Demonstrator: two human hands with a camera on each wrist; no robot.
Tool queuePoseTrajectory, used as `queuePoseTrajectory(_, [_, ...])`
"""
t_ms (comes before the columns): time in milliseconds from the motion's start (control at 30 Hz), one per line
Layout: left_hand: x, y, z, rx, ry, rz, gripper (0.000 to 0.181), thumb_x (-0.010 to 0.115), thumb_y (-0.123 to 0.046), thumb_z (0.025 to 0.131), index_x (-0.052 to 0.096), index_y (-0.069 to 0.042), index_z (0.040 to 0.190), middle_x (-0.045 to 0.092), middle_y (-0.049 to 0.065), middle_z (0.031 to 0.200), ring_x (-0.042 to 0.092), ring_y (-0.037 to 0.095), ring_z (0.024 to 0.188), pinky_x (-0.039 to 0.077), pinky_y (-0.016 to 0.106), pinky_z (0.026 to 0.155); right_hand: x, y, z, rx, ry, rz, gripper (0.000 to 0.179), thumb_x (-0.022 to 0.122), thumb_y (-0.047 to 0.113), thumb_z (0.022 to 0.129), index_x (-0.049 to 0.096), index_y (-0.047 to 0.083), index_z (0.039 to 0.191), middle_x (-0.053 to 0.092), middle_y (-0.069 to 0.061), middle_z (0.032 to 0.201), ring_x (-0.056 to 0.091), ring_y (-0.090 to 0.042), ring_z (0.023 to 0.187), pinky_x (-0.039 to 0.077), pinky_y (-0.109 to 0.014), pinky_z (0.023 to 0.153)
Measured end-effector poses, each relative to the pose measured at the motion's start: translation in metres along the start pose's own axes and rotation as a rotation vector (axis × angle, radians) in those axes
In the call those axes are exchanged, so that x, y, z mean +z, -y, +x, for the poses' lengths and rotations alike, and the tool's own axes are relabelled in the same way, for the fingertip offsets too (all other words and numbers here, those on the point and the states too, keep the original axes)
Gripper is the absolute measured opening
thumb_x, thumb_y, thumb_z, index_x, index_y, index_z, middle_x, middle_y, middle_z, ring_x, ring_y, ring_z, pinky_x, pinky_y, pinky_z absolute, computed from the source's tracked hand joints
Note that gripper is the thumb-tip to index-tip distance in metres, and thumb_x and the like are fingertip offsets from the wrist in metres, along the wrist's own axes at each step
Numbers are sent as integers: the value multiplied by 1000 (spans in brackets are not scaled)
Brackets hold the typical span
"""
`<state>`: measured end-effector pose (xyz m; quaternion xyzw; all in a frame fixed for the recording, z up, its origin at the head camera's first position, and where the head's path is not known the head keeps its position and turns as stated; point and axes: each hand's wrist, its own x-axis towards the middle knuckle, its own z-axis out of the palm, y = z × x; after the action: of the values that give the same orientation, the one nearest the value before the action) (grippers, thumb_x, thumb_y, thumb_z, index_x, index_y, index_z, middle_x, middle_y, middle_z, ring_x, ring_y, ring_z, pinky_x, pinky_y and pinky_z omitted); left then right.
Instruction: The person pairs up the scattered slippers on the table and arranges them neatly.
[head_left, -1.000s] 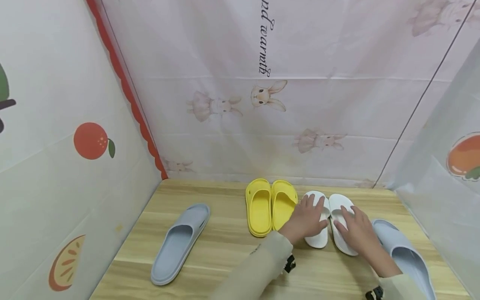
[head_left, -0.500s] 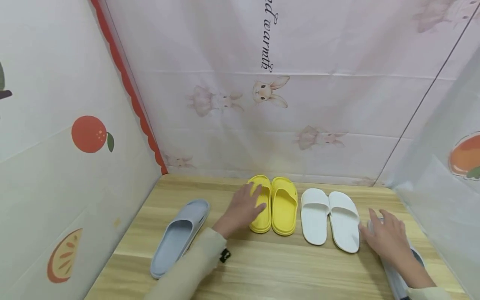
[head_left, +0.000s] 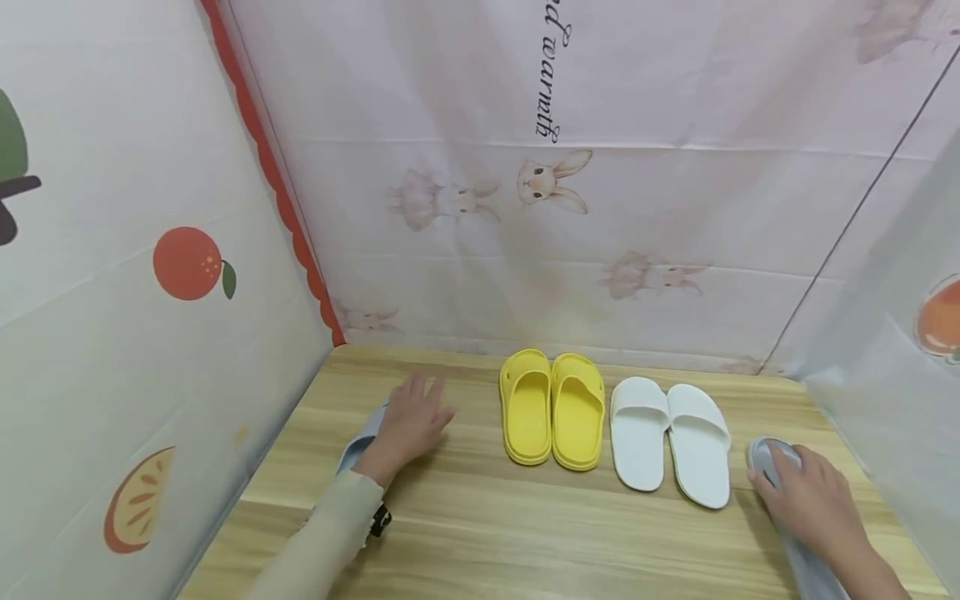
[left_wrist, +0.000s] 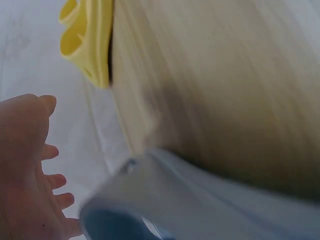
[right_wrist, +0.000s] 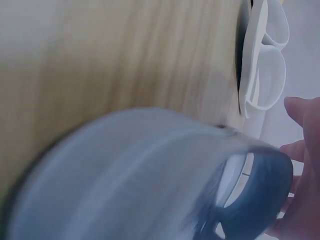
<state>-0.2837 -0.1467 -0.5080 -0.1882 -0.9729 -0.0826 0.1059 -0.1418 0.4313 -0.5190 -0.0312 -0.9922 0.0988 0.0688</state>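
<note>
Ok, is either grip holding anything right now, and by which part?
Nothing looks held. The left grip is over the left gray slipper; the right grip is over the right gray slipper, but contact there can't be told.

A grey-blue slipper is occupying the lower part of the right wrist view, its body blurring and its darker interior showing toward the right. The right hand is standing at the right edge, its fingers pointing left beside the slipper's mouth; contact is remaining unclear. White slippers are resting near the upper right on a wood-grain surface. A pale backdrop is filling the upper right corner.
</note>
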Motion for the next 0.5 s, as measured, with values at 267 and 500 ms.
queuePoseTrajectory(267, [3,30,-18,2,-72,-50,61,44,-48,98,37,-12,147,31,15,150,30,36,136,30,61,102,-3,-9,-26,78,-21,-70,81,46,60,93,48,-14,126,36,-44,120,35,-58,107,27,-68,87])
queuePoseTrajectory(500, [1,38,-34,-32,-10,-146,59,42,-46,100,36,-13,148,34,17,148,29,36,136,29,59,105,-7,-8,-42,178,50,-71,93,39,70,89,44,-13,130,35,-42,118,37,-57,104,33,-70,84])
